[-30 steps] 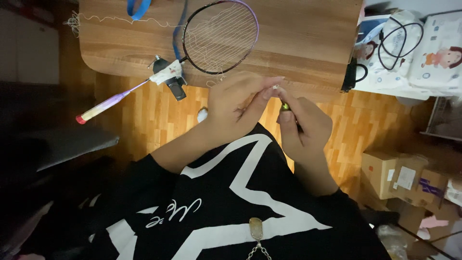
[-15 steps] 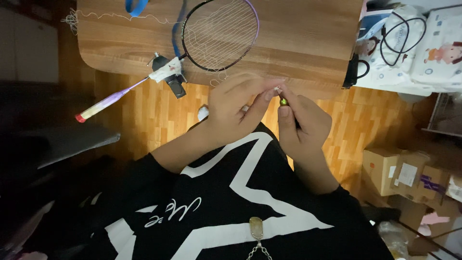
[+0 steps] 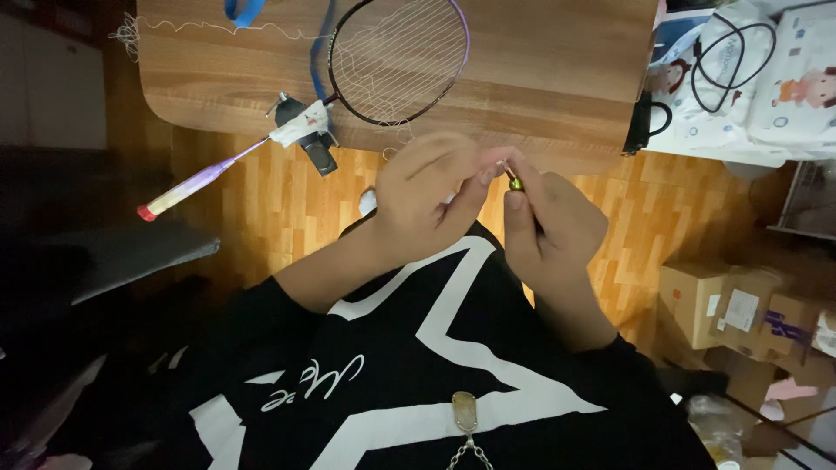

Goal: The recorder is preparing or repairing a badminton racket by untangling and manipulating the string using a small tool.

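Note:
My right hand grips a small tool with a greenish-gold tip, held upright in front of my chest. My left hand meets it from the left, its fingertips pinching at the tool's tip, where a thin pale string seems to run; the string is too fine to follow. Both hands hover just below the edge of a wooden table. A badminton racket with a dark frame and loose white stringing lies on that table, its purple handle sticking out over the floor, clamped near the shaft.
Blue straps and frayed white string lie at the table's far left. White bags and a black cable sit at right. Cardboard boxes stand on the wooden floor at lower right. A dark surface lies at left.
My hands have shifted slightly; the left fingers have closed in more tightly on the tool's tip. The racket has not moved.

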